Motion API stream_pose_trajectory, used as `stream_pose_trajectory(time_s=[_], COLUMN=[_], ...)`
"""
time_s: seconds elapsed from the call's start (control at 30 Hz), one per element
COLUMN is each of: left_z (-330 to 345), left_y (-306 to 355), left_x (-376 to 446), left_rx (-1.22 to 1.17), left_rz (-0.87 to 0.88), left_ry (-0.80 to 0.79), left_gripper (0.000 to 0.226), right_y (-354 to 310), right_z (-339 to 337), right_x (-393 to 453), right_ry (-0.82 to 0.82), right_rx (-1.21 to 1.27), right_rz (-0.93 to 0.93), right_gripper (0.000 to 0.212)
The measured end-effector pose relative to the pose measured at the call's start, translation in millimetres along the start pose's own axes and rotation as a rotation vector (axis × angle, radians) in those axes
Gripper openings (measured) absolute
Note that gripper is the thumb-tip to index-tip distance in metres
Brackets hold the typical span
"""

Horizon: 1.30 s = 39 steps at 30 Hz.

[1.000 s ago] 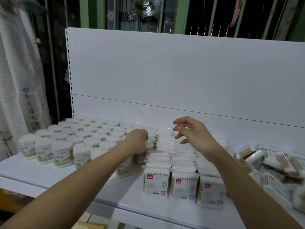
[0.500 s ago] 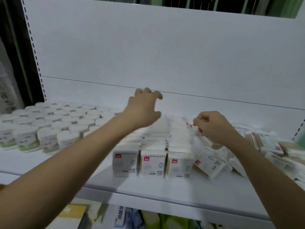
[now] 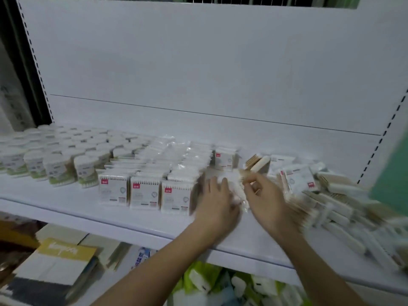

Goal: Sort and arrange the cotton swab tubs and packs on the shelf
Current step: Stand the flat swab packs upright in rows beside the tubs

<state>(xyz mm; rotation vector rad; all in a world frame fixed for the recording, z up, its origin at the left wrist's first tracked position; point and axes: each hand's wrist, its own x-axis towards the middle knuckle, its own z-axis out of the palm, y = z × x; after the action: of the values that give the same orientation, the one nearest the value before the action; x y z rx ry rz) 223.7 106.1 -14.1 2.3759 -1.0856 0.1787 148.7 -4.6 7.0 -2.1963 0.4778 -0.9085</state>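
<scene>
White metal shelf (image 3: 66, 208) with a tall white back wall is filling most of the view, and boxes and bags are sitting on the level below it.

Round cotton swab tubs (image 3: 59, 155) are standing in neat rows at the left end of the shelf, reaching back to the wall. This part is looking done.

Next to them, near the middle, flat cotton swab packs (image 3: 144, 191) are standing upright in three tidy lines, with red tags facing the front edge. One single pack (image 3: 224, 159) is standing alone farther back, just right of those lines, so a fourth line is looking only started.

Both hands are working in the gap right of the third line, close to the front edge. The left hand (image 3: 217, 202) is lying flat with its fingers close together, pressing on a loose pack (image 3: 237, 191). The right hand (image 3: 267, 199) is pinching the same pack with its fingertips. The picture is blurry here, so the grip is hard to see well.

At the right end of the shelf, a messy pile of packs (image 3: 331, 195) is lying every which way, some flat, some tilted, some near the front edge. I think about half the job is finished. The pile is still waiting to be stood up in lines.
</scene>
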Motion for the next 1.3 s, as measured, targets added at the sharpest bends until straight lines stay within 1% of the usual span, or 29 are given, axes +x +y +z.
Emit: stream_pose_trajectory(time_s=[0.07,0.13,0.2,0.3,0.37,0.47,0.57,0.6,0.67,0.73,0.8,0.87,0.97,1.1,1.13,1.2,1.3], left_z=[8.7,12.6,11.9,8.8,4.3,1.6,2.0,1.4,-0.3,-1.0,-2.4,-5.2,-6.3,-11.5,-14.2,-25.0,-53.1], left_y=[-5.7,-9.6,-8.1,-1.8,1.7,3.3,3.4,3.9,4.1,3.1,3.2,6.2,6.2,2.3,2.5,6.2,15.0], left_x=[-2.7,-2.7,-5.1,-10.4,-12.8,-14.2,-15.4,-15.4,-14.6,-13.9,-13.8,-15.9,-15.0,-12.0,-11.9,-8.6,9.5], left_rx=[0.015,-0.004,0.022,0.059,0.016,-0.061,-0.110,-0.132,-0.214,-0.306,-0.377,-0.501,-0.667,-0.829,-0.829,-0.750,-0.598], left_rz=[-0.055,-0.036,0.019,0.096,0.129,0.152,0.150,0.160,0.195,0.248,0.242,0.162,0.099,0.046,0.035,0.049,0.101], left_ry=[0.000,0.036,0.142,0.335,0.385,0.354,0.324,0.320,0.303,0.283,0.279,0.260,0.246,0.253,0.256,0.247,0.151], left_gripper=[0.072,0.073,0.073,0.069,0.066,0.068,0.078,0.080,0.082,0.081,0.076,0.070,0.061,0.041,0.035,0.025,0.017], right_y=[13.2,25.2,30.0,28.7,25.5,19.7,16.7,16.4,15.7,14.9,13.6,12.1,8.9,10.6,11.2,13.2,18.2], right_z=[2.7,4.6,5.6,5.2,3.0,-2.2,-2.0,-1.7,-3.0,-7.8,-12.2,-13.1,-12.7,-13.2,-12.9,-10.5,-3.5], right_x=[-12.9,-15.5,-12.4,-12.9,-15.4,-18.5,-21.4,-22.1,-21.7,-20.6,-20.0,-20.9,-22.4,-19.2,-18.5,-18.2,-18.0], right_ry=[-0.058,-0.128,-0.155,-0.120,-0.113,-0.139,-0.221,-0.220,-0.157,-0.061,0.003,0.026,0.026,0.013,0.004,-0.019,-0.030], right_rx=[0.063,0.125,0.194,0.266,0.334,0.398,0.405,0.396,0.413,0.504,0.595,0.611,0.611,0.616,0.621,0.643,0.628], right_rz=[-0.020,0.002,0.041,0.053,0.056,0.048,0.015,0.009,0.017,0.040,0.056,0.052,0.032,0.032,0.039,0.047,0.016], right_gripper=[0.015,0.020,0.020,0.017,0.019,0.019,0.003,0.007,0.013,0.016,0.017,0.020,0.025,0.023,0.023,0.024,0.026])
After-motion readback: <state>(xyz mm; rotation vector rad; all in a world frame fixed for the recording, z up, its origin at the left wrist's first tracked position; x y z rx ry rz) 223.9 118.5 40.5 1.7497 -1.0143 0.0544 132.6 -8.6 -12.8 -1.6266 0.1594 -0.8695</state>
